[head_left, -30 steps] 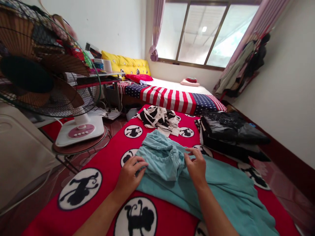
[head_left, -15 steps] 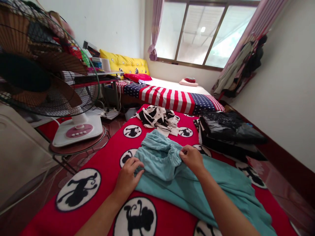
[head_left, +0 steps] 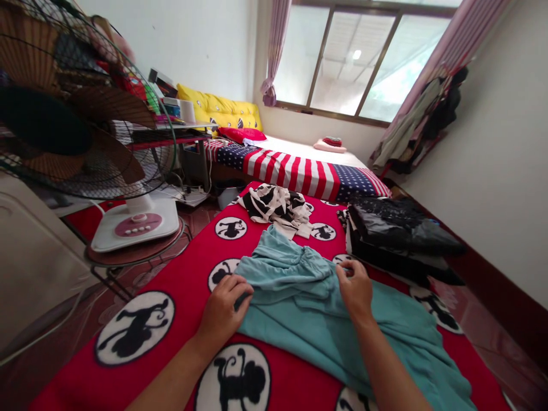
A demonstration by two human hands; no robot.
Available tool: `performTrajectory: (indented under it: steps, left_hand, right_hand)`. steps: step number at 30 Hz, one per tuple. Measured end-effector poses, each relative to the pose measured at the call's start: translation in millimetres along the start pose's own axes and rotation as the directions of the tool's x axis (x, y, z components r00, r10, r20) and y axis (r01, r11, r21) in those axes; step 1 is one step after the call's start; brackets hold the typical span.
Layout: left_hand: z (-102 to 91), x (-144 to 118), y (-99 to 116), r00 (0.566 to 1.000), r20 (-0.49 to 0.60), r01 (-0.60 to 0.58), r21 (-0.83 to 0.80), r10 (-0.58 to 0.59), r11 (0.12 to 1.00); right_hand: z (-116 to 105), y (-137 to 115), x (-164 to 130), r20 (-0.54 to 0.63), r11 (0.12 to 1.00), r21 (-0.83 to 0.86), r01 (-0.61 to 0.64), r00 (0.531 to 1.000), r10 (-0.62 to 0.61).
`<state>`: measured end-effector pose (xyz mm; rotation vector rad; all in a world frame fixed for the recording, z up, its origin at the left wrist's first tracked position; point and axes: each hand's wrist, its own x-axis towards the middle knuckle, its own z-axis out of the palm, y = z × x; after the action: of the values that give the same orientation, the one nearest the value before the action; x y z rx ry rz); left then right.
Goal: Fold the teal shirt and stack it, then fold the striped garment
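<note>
A teal garment lies spread across the red blanket, its long part running toward the lower right. Near its far end is a gathered, elastic-looking band; whether it is a dress or trousers I cannot tell. My left hand is at the garment's left edge, thumb and fingers closed on the cloth. At the right end of the gathered band, my right hand has its thumb and forefinger pinched together at the cloth. A crumpled black-and-white garment lies just beyond the teal one.
The red blanket has round monkey patches. Folded dark clothes are stacked at the right. A fan stands on a stool at the left. Behind are a bed with a flag-patterned cover and hanging clothes.
My right hand has moved right, drawing the gathered band with it. The bunched opening of the teal cloth now lies flatter and wider. My left hand has stayed nearly in place.
</note>
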<state>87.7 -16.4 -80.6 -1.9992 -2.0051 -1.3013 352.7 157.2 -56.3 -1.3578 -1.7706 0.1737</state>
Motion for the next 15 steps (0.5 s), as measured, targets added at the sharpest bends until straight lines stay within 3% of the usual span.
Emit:
performTrajectory:
  steps: [3,6,8,13,15]
  left_hand:
    - [1.2,1.6,0.9,0.999,0.028,-0.025,0.006,0.025,1.000]
    - [5.9,6.9,1.4,0.999,0.045,-0.019,0.024,0.018,1.000]
    - [10.6,12.4,3.2,0.996,0.083,-0.020,0.047,0.016,0.999]
    - [14.9,26.3,7.3,0.979,0.204,-0.044,0.058,0.031,0.997]
    - [8.7,30.0,7.1,0.980,0.187,-0.071,-0.026,0.074,0.997]
  right_hand:
    - [-8.9,-23.4,-16.1,0.046,0.970,0.155,0.186,0.980,-0.196]
    - [-7.9,-37.8,-28.8,0.046,0.931,0.166,0.326,0.940,-0.338]
    - [-1.1,-41.2,-28.4,0.074,0.941,0.129,0.314,0.943,-0.325]
    - [8.4,-41.9,-11.8,0.343,0.977,0.062,0.205,0.915,-0.214]
    - [0.7,-42.4,-11.8,0.275,0.973,0.108,0.205,0.934,-0.228]
